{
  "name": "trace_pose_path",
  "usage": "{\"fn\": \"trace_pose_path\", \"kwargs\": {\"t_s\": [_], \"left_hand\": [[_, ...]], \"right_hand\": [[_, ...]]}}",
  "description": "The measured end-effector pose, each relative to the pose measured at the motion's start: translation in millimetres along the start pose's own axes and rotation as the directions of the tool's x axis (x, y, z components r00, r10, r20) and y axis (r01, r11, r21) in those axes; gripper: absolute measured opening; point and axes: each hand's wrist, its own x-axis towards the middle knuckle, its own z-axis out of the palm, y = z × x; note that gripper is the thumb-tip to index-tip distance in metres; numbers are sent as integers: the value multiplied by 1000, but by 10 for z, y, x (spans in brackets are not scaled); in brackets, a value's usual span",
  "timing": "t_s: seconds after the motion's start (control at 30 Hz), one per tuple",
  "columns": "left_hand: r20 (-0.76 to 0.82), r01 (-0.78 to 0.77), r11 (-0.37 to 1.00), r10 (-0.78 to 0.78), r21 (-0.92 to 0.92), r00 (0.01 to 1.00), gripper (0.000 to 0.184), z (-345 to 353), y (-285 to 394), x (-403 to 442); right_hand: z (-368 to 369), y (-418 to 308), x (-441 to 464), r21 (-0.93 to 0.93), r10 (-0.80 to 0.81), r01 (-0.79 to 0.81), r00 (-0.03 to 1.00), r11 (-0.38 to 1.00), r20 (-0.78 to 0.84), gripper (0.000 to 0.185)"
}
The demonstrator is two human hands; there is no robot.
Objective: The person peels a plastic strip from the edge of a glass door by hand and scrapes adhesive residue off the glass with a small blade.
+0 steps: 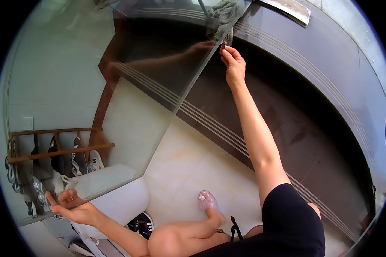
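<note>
A large glass panel (158,132) slants across the left half of the view, with its edge running from the lower left to the top middle. My right hand (234,62) is stretched far forward, its fingers pinched on a small dark piece (222,46) at the panel's upper edge. Just beyond it lies a grey cloth (222,17). At the lower left, my left hand (75,210) is at the panel's bottom edge, palm up with the fingers spread and holding nothing.
Dark steps with pale stripes (296,111) cross the right side. A wooden shoe rack (64,150) holds several shoes behind the glass. A white rounded object (124,197) and a black shoe (140,225) are near my left arm. My foot in a clear shoe (208,201) rests on the tiles.
</note>
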Motion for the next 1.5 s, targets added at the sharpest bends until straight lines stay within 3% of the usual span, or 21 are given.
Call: {"fn": "trace_pose_path", "kwargs": {"t_s": [0.07,0.13,0.23,0.53,0.63,0.87,1.5], "left_hand": [[-72,-28,1000,28,-8,997,75,58,18,-37],[-123,-68,995,58,-78,991,65,84,-15,-50],[-77,-50,986,38,-158,996,54,20,-34,-6],[-147,-116,992,107,-52,983,50,111,-12,-36],[20,-111,987,114,-116,993,48,-176,-79,91],[55,-125,981,134,-151,989,46,-262,-133,140],[-121,-112,987,98,-119,988,48,-7,-76,-5]], "right_hand": [[57,-13,-62,-114,-112,114,993,987,19,19],[35,-46,-40,-12,-114,115,993,993,25,19],[33,-84,-21,91,-151,146,987,985,47,21],[196,-68,-14,119,-245,260,961,958,-128,19],[222,-76,-1,183,-279,303,949,935,-144,23],[253,-12,59,239,-281,312,947,919,-157,23],[254,-5,-166,92,-348,356,933,930,-95,17]]}}
